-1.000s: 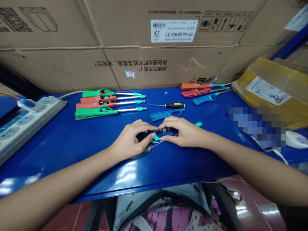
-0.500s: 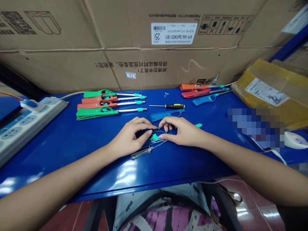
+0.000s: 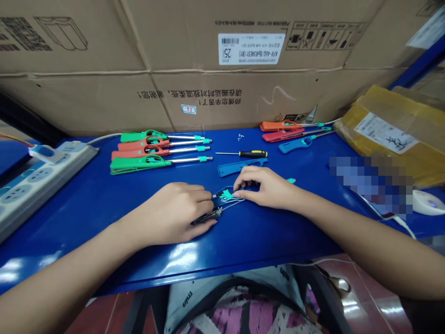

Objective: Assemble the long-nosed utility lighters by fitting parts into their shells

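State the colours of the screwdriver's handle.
The handle is black and yellow, shown in the head view.

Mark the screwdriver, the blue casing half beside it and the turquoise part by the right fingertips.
Screwdriver (image 3: 247,153), head view: handle.
Blue casing half (image 3: 234,168), head view: middle of its body.
Turquoise part (image 3: 227,194), head view: its exposed left portion.

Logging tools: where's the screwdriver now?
Head view, just right of centre: the screwdriver lies on the table, just beyond the loose blue shell.

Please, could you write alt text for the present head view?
A person's left hand holds a clear tube, while the right hand is at a teal part over a blue table. Beyond them lie a blue half-shell, a screwdriver and two groups of lighters.
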Action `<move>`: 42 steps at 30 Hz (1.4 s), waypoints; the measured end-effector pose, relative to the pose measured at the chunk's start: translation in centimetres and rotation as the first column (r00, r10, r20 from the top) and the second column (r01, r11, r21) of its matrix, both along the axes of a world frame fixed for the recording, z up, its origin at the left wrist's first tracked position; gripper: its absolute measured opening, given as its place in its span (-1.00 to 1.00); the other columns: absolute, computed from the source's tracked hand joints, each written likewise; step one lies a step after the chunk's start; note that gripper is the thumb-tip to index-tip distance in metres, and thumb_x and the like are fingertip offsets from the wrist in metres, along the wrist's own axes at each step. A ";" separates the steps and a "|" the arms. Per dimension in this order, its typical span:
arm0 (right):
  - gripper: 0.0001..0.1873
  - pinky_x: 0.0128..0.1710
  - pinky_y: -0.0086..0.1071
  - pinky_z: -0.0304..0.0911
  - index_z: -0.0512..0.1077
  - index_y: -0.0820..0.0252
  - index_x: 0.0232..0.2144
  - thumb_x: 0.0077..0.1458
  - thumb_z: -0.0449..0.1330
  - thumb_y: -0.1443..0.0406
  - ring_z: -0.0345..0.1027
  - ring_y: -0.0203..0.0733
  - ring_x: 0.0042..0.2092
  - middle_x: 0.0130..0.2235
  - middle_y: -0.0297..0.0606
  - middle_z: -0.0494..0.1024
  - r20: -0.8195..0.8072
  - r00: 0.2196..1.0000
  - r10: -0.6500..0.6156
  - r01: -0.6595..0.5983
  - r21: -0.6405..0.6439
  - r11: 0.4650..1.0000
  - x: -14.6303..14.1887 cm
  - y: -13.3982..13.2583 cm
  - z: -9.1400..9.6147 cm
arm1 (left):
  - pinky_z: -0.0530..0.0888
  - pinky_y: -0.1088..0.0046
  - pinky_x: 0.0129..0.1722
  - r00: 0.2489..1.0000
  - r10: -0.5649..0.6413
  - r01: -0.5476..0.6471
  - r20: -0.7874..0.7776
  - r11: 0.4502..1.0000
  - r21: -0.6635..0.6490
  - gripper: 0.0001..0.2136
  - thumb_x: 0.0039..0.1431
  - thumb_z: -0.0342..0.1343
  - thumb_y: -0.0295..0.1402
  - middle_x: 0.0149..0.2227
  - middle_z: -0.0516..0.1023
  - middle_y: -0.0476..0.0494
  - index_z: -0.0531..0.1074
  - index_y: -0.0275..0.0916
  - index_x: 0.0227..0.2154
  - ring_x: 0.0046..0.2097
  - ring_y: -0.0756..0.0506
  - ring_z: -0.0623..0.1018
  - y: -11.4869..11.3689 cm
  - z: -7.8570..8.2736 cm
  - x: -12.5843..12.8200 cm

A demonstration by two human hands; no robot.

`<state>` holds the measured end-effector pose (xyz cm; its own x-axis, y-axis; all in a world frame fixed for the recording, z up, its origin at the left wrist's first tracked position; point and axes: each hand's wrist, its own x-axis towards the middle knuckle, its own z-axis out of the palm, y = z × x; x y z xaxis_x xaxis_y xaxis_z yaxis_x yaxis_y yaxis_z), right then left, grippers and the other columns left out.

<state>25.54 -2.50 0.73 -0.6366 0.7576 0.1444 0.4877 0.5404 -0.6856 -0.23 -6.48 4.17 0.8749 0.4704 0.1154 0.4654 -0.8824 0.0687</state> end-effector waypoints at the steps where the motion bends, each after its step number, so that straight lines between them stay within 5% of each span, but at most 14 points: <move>1: -0.95 -0.14 -0.32 0.27 0.56 0.19 -0.34 0.15 0.32 0.31 0.37 -0.24 -0.23 -0.29 -0.29 0.48 0.001 1.000 0.006 -0.006 -0.009 1.000 0.0 0.0 0.1 | 0.33 0.38 -0.40 1.000 0.001 -0.001 -0.004 1.000 -0.015 -0.78 0.34 0.06 -0.27 -0.45 0.48 -0.07 0.52 -0.23 -0.36 -0.39 -0.08 0.46 0.1 -0.1 -0.1; 8: -0.93 -0.12 -0.29 0.28 0.58 0.17 -0.37 0.17 0.31 0.32 0.40 -0.23 -0.21 -0.29 -0.28 0.50 -0.001 1.000 0.017 -0.017 -0.033 0.999 0.0 0.1 0.1 | 0.38 0.43 -0.32 0.995 0.054 -0.046 0.082 0.995 -0.094 -0.73 0.44 -0.06 -0.28 -0.37 0.55 -0.06 0.53 -0.20 -0.27 -0.33 -0.05 0.52 0.9 0.2 -0.7; 13: -0.93 -0.12 -0.29 0.28 0.58 0.17 -0.37 0.17 0.31 0.32 0.39 -0.23 -0.22 -0.30 -0.29 0.51 0.004 1.000 0.018 -0.018 -0.019 1.000 0.0 0.1 0.0 | 0.32 0.41 -0.43 0.998 0.001 0.004 0.058 0.996 -0.094 -0.59 0.26 0.10 0.07 -0.46 0.47 -0.05 0.48 -0.22 -0.37 -0.40 -0.08 0.47 0.2 -0.1 -0.1; 16: -0.93 -0.12 -0.30 0.28 0.58 0.17 -0.37 0.17 0.31 0.32 0.39 -0.23 -0.21 -0.30 -0.28 0.51 0.006 1.000 0.023 -0.023 -0.018 1.000 0.0 0.1 0.0 | 0.34 0.42 -0.40 0.999 -0.004 0.007 0.033 0.993 -0.116 -0.67 0.27 0.15 -0.01 -0.42 0.50 -0.06 0.49 -0.21 -0.33 -0.37 -0.09 0.50 -0.1 -0.6 0.2; 23: -0.94 -0.11 -0.29 0.27 0.59 0.18 -0.35 0.18 0.30 0.35 0.39 -0.21 -0.19 -0.30 -0.28 0.52 0.023 0.999 0.032 -0.032 0.016 0.999 0.1 0.2 0.0 | 0.41 0.44 -0.28 0.984 0.167 -0.144 0.063 0.951 -0.273 -0.74 0.43 -0.05 -0.22 -0.27 0.60 -0.07 0.53 -0.17 -0.20 -0.26 -0.07 0.59 0.7 -0.2 -0.2; 31: -0.94 -0.11 -0.30 0.26 0.59 0.18 -0.35 0.18 0.30 0.36 0.39 -0.20 -0.18 -0.31 -0.27 0.53 0.037 0.999 0.037 -0.039 0.044 0.998 0.2 0.2 0.0 | 0.31 0.51 -0.40 0.936 0.315 -0.212 0.157 0.861 -0.462 -0.65 0.47 -0.18 -0.23 -0.46 0.44 0.01 0.36 -0.22 -0.39 -0.43 0.00 0.42 1.0 0.0 0.0; 39: -0.94 -0.10 -0.29 0.25 0.59 0.17 -0.35 0.18 0.31 0.33 0.38 -0.19 -0.18 -0.31 -0.28 0.53 0.036 0.999 0.041 -0.043 0.054 0.998 0.1 0.3 -0.1 | 0.23 0.55 -0.50 0.852 0.507 -0.354 0.135 0.745 -0.566 -0.66 0.39 -0.02 -0.10 -0.53 0.45 0.09 0.52 -0.21 -0.29 -0.54 0.05 0.34 1.9 -1.0 -0.3; 42: -0.94 -0.10 -0.29 0.26 0.59 0.18 -0.35 0.18 0.31 0.34 0.38 -0.19 -0.18 -0.30 -0.27 0.53 0.035 0.998 0.043 -0.045 0.055 0.997 0.1 0.3 -0.1 | 0.26 0.54 -0.47 0.852 0.502 -0.356 0.149 0.764 -0.538 -0.65 0.37 0.01 -0.10 -0.49 0.49 0.05 0.53 -0.22 -0.38 -0.50 0.05 0.38 2.3 -1.6 -0.6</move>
<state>25.66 -2.20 0.64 -0.6743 0.7202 0.1634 0.4851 0.5988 -0.6373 -0.85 -4.21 2.62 0.5334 0.8454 -0.0269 0.6844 -0.4127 0.6011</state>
